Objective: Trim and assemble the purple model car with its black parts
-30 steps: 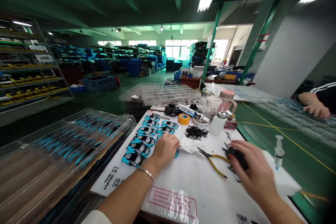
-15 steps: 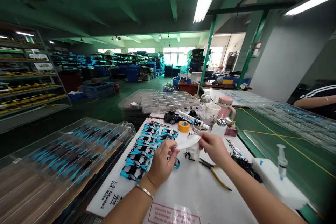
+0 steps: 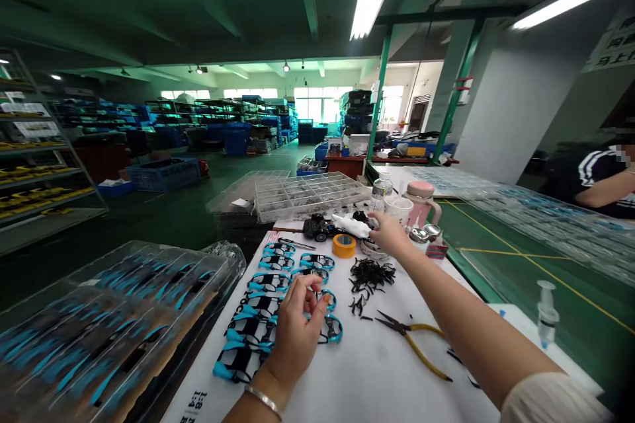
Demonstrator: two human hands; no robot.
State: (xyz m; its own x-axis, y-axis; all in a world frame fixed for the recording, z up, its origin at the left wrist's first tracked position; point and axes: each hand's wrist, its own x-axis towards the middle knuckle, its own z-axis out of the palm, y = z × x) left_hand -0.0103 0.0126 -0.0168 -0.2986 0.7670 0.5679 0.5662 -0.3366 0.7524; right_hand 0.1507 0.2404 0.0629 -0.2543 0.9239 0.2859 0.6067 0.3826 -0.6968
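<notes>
My right hand (image 3: 387,234) is stretched to the far side of the white work surface (image 3: 347,377), its fingers closed on a crumpled white cloth (image 3: 351,225). The cloth lies against a black model car (image 3: 320,227) and covers what is behind it. Nearer me, my left hand (image 3: 300,317) hovers beside rows of blue-and-black model car bodies (image 3: 265,304), fingers loosely curled and apart, with nothing visible in them. A pile of small black strips (image 3: 372,274) lies between the hands. Yellow-handled pliers (image 3: 409,330) rest with their jaws toward the pile.
Orange tape (image 3: 344,246) sits beside the car. A pink mug (image 3: 420,201) and a bottle (image 3: 381,192) stand behind my right hand. At right is a syringe (image 3: 546,310), upright. Clear trays (image 3: 149,304) of blue parts lie left. Another person's arm (image 3: 608,188) shows far right.
The white cloth, stretched between both hands before, has gone to the back of the table in my right hand. My left hand has let go of it. The black strips now show fully.
</notes>
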